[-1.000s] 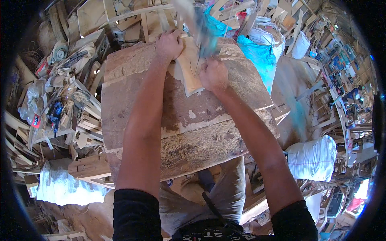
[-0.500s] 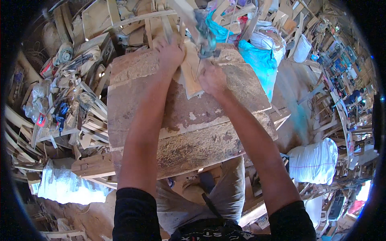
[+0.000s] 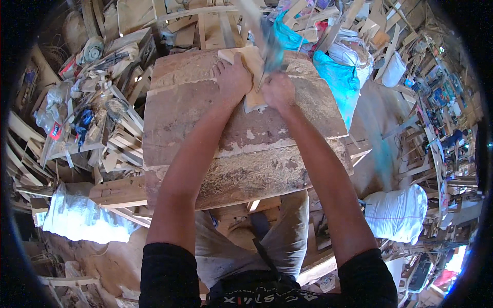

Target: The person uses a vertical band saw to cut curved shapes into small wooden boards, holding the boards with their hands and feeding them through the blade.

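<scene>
A person leans over a worn bench [image 3: 241, 149] in a crowded wood shop, both bare forearms reaching up toward twelve o'clock. The left hand [image 3: 232, 79] lies palm down on a pale board [image 3: 251, 77] at the far end of the bench, fingers closed over the board's left edge. Just beside it at three o'clock, the right hand [image 3: 277, 91] is curled into a fist around a blurred tool [image 3: 268, 49] whose grey-blue streak runs up toward twelve o'clock; what kind of tool it is cannot be told. The board rests flat on the bench between and under the two hands, its near corner poking out below the right fist.

Beyond the bench at one o'clock, a bright blue sack [image 3: 336, 77] slumps against the bench's right edge, with a white sack [image 3: 349, 51] just above it. At four o'clock, well apart from the hands, a full white woven sack [image 3: 398, 213] lies on its side. At eight o'clock a crumpled white plastic bag [image 3: 82, 218] sits on the ground beside stacked slats [image 3: 120, 143]. On the cluttered side table at nine o'clock, a small red-and-white label [image 3: 55, 131] shows on a clear bottle among blue-handled tools [image 3: 82, 120]; its print is too small to tell. Timber offcuts [image 3: 200, 25] crowd the top of the view.
</scene>
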Tool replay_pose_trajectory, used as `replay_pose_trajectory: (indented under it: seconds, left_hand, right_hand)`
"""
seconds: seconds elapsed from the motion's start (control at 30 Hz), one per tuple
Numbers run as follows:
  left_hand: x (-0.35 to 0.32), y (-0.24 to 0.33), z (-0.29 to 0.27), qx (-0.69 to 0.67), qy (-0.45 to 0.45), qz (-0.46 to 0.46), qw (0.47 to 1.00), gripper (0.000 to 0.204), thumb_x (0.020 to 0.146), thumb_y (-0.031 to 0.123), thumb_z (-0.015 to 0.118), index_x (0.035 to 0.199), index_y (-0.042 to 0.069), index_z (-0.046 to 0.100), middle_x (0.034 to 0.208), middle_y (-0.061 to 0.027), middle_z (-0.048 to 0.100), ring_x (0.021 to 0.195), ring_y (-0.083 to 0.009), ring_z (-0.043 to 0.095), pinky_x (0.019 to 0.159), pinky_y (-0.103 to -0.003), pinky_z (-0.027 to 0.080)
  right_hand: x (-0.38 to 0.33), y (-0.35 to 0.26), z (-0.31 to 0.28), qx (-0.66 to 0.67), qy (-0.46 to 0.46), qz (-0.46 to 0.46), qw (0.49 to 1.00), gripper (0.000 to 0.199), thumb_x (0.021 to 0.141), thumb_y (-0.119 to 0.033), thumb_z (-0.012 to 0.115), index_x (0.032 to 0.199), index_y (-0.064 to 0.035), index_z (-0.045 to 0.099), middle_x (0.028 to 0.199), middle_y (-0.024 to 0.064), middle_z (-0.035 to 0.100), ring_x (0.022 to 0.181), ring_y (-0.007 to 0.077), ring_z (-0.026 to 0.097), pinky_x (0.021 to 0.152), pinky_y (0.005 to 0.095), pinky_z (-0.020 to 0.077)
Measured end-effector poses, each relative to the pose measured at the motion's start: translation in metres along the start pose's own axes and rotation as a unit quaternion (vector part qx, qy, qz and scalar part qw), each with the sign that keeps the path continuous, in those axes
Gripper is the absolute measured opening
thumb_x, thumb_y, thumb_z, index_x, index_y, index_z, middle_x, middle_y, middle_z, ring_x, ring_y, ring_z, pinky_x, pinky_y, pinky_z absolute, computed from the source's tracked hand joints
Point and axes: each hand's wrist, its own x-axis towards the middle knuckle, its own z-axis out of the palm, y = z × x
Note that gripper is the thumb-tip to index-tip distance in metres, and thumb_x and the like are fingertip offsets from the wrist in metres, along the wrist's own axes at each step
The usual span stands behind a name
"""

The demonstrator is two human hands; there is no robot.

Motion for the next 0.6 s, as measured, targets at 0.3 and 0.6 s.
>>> replay_pose_trajectory:
  seconds: [0.3,0.6]
  left_hand:
    - [-0.001,0.007,-0.008,-0.019,-0.022,-0.029,0.999,0.048,0.098,0.026,0.051,0.140,0.002,0.053,0.136,-0.0451,0.054,0.140,-0.0573,0.044,0.121,-0.066,0.024]
    - [0.003,-0.002,-0.001,-0.019,0.010,-0.033,0.999,0.047,0.099,0.026,0.051,0.139,0.003,0.054,0.133,-0.0452,0.055,0.138,-0.0571,0.045,0.120,-0.066,0.024]
  right_hand:
    - [-0.002,-0.014,-0.011,0.081,0.085,0.059,0.991,0.034,0.096,-0.023,0.053,0.115,-0.0002,0.069,0.103,0.0305,0.072,0.096,0.0482,0.070,0.089,0.0573,0.0550]
    - [-0.002,-0.028,-0.018,0.075,0.040,0.104,0.991,0.038,0.097,-0.028,0.055,0.103,0.0039,0.073,0.103,0.0312,0.072,0.099,0.0482,0.070,0.092,0.0565,0.0553]
